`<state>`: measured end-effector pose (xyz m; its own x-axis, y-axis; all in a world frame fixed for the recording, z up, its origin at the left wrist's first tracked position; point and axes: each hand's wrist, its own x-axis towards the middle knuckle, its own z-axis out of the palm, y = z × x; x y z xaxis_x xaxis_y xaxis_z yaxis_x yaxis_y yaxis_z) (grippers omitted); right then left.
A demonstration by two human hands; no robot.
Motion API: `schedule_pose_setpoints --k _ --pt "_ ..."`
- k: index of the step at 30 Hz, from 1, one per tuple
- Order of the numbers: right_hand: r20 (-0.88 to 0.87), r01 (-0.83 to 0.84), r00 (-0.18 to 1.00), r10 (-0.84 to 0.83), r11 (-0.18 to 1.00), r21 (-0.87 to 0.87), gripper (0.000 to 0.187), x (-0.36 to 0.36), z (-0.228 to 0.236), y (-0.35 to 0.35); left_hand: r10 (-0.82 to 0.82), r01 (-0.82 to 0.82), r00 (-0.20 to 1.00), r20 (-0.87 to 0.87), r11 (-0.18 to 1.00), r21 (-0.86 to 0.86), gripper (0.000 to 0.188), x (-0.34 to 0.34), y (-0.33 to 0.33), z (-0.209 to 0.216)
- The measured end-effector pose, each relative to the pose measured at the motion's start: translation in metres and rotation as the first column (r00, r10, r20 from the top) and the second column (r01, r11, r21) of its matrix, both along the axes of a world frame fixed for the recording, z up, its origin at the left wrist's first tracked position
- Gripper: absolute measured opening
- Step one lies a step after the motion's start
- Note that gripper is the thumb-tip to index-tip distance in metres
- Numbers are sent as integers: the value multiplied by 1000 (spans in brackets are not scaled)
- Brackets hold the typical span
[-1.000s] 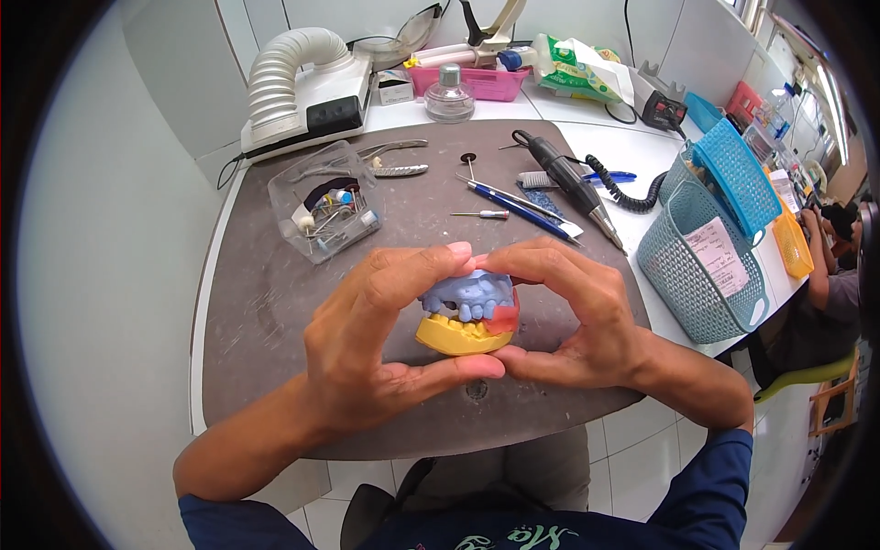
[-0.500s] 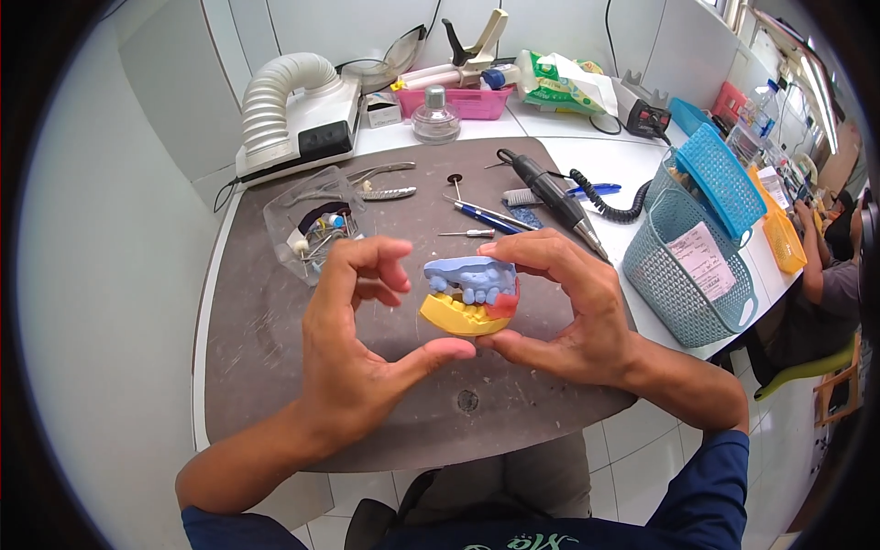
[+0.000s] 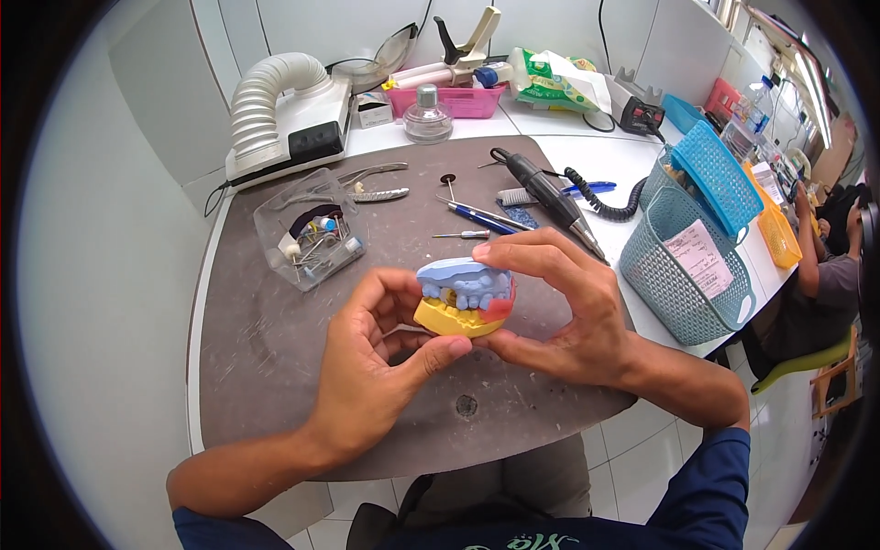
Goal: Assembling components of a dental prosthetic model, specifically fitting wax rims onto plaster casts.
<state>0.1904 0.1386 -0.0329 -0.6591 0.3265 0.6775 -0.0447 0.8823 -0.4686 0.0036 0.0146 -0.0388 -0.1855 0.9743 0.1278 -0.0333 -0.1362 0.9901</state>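
A dental model (image 3: 458, 323) is held up above the middle of the brown work mat. Its upper half is a blue cast with teeth and its lower half is yellow; pinkish-red material joins them at the right side. My right hand (image 3: 577, 325) grips it from the right, index finger on top of the blue cast and thumb under the yellow base. From the left, my left hand (image 3: 380, 357) closes on the model, its thumb along the yellow front edge and its fingers curled at the left and back, partly hidden.
On the mat (image 3: 266, 385) stand a clear box of burs (image 3: 316, 234), pliers (image 3: 376, 194), pens (image 3: 481, 218) and a handpiece (image 3: 550, 197). Behind are a white hose unit (image 3: 293, 119), a glass burner (image 3: 427, 117) and a pink tray (image 3: 472, 103). Blue baskets (image 3: 683, 284) flank the right; another person sits beyond.
My left hand has come in from the left, and its spread fingers have closed on the model. The model has tilted slightly, showing more of the blue cast's top.
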Motion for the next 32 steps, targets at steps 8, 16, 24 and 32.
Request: schedule_pose_setpoints --k 8,16,24,32 --pt "42 -26 999 24 998 51 63 -4 -3 -1 289 89 610 -738 900 426 77 -23 7 4" --pt "-7 35 999 -34 992 123 73 -1 -12 -1 308 133 570 -762 881 455 74 -17 15 1" --pt "-28 -86 996 89 989 117 72 -12 -22 1 285 147 514 -809 900 410 65 -24 6 -2" --pt "268 31 963 -15 998 -55 71 15 -15 9 177 120 704 -687 925 361 64 -25 21 -19"
